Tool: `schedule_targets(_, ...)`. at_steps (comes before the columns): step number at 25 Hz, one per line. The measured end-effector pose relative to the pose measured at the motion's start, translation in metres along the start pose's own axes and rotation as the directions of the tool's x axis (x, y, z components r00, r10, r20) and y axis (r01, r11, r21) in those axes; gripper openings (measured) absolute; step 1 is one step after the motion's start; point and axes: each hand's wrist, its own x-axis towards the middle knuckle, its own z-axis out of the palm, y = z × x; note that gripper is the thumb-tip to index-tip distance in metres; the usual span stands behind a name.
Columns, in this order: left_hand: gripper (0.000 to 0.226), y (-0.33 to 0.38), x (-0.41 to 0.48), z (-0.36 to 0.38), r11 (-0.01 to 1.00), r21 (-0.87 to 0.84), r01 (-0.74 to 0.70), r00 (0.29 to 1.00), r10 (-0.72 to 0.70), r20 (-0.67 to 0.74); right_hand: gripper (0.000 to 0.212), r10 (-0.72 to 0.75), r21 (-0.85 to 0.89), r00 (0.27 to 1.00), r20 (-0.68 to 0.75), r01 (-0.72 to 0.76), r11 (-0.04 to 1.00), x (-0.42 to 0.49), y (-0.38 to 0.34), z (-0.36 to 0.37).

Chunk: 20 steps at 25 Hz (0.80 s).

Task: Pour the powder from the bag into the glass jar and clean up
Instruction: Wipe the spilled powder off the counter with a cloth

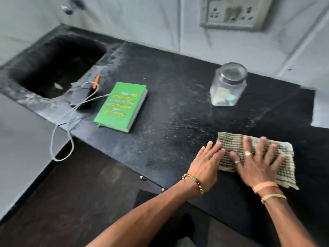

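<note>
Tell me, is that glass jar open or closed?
Closed: a dark-rimmed lid sits on the upright glass jar, which stands apart from both hands.

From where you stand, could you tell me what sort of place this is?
Probably a home kitchen: a black stone counter with a sunken sink, a lidded glass jar, and a wall socket on the pale wall.

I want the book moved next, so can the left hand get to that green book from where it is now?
Probably yes. The left hand lies flat at the striped cloth's left edge, holding nothing, and the black counter between it and the green book is bare of objects.
</note>
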Motion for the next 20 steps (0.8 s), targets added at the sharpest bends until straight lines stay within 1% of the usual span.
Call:
schedule_targets(1, 0.050, -0.016, -0.004, -0.017, 0.998, -0.030, 0.051, 0.997, -0.052, -0.053, 0.076, -0.125, -0.020, 0.992, -0.020, 0.124, 0.992, 0.000, -0.038, 0.004)
schedule_targets(2, 0.051, -0.034, -0.012, -0.032, 0.996, -0.045, 0.083, 0.992, -0.087, -0.095, 0.076, -0.260, -0.036, 0.964, -0.051, 0.258, 0.965, -0.009, -0.071, 0.009)
schedule_targets(3, 0.053, -0.053, -0.025, -0.046, 0.992, -0.036, 0.117, 0.985, -0.120, -0.123, 0.078, -0.400, -0.071, 0.915, -0.047, 0.396, 0.915, -0.026, -0.100, 0.014)
schedule_targets(4, 0.051, -0.072, -0.039, -0.059, 0.988, -0.016, 0.152, 0.977, -0.153, -0.145, 0.080, -0.526, -0.112, 0.849, -0.035, 0.520, 0.847, -0.049, -0.117, 0.017)
schedule_targets(5, 0.048, -0.092, -0.053, -0.070, 0.981, -0.003, 0.192, 0.965, -0.189, -0.182, 0.080, -0.607, -0.125, 0.794, -0.002, 0.603, 0.788, -0.069, -0.124, 0.019)
schedule_targets(6, 0.045, -0.110, -0.066, -0.081, 0.973, 0.006, 0.231, 0.944, -0.222, -0.244, 0.081, -0.650, -0.120, 0.760, 0.014, 0.647, 0.753, -0.083, -0.120, 0.025)
schedule_targets(7, 0.045, -0.128, -0.076, -0.095, 0.963, 0.020, 0.268, 0.916, -0.249, -0.316, 0.082, -0.657, -0.087, 0.753, 0.034, 0.658, 0.748, -0.093, -0.113, 0.025)
schedule_targets(8, 0.046, -0.146, -0.082, -0.111, 0.948, 0.031, 0.318, 0.877, -0.282, -0.389, 0.084, -0.634, -0.045, 0.772, 0.045, 0.636, 0.771, -0.096, -0.107, 0.020)
schedule_targets(9, 0.049, -0.167, -0.084, -0.130, 0.919, 0.030, 0.394, 0.823, -0.338, -0.457, 0.087, -0.586, -0.032, 0.810, 0.030, 0.587, 0.809, -0.089, -0.111, 0.012)
schedule_targets(10, 0.053, -0.187, -0.084, -0.149, 0.875, 0.030, 0.484, 0.759, -0.402, -0.513, 0.090, -0.509, -0.039, 0.859, 0.056, 0.511, 0.859, -0.074, -0.123, 0.005)
schedule_targets(11, 0.059, -0.205, -0.081, -0.167, 0.820, 0.018, 0.573, 0.698, -0.476, -0.535, 0.092, -0.396, -0.038, 0.910, 0.120, 0.403, 0.914, -0.054, -0.145, 0.001)
schedule_targets(12, 0.066, -0.224, -0.076, -0.184, 0.765, -0.015, 0.643, 0.652, -0.558, -0.514, 0.094, -0.303, -0.025, 0.945, 0.125, 0.308, 0.951, -0.032, -0.179, -0.001)
schedule_targets(13, 0.073, -0.240, -0.070, -0.199, 0.723, -0.047, 0.689, 0.624, -0.626, -0.469, 0.094, -0.249, -0.002, 0.963, 0.099, 0.251, 0.968, -0.010, -0.219, -0.002)
schedule_targets(14, 0.077, -0.252, -0.065, -0.210, 0.700, -0.053, 0.712, 0.619, -0.662, -0.424, 0.092, -0.248, 0.002, 0.964, 0.100, 0.249, 0.968, 0.003, -0.261, -0.007)
schedule_targets(16, 0.078, -0.271, -0.056, -0.220, 0.715, 0.035, 0.698, 0.669, -0.633, -0.389, 0.081, -0.367, -0.028, 0.928, 0.068, 0.370, 0.929, 0.003, -0.330, -0.004)
schedule_targets(17, 0.077, -0.279, -0.053, -0.224, 0.727, 0.078, 0.682, 0.695, -0.612, -0.377, 0.075, -0.469, -0.046, 0.881, 0.063, 0.472, 0.881, -0.009, -0.348, 0.002)
schedule_targets(19, 0.076, -0.290, -0.050, -0.231, 0.724, 0.091, 0.683, 0.699, -0.613, -0.367, 0.071, -0.655, -0.100, 0.754, 0.053, 0.657, 0.748, -0.044, -0.340, 0.014)
schedule_targets(20, 0.075, -0.297, -0.047, -0.235, 0.728, 0.093, 0.679, 0.705, -0.611, -0.358, 0.071, -0.681, -0.083, 0.731, 0.040, 0.681, 0.727, -0.055, -0.322, 0.014)
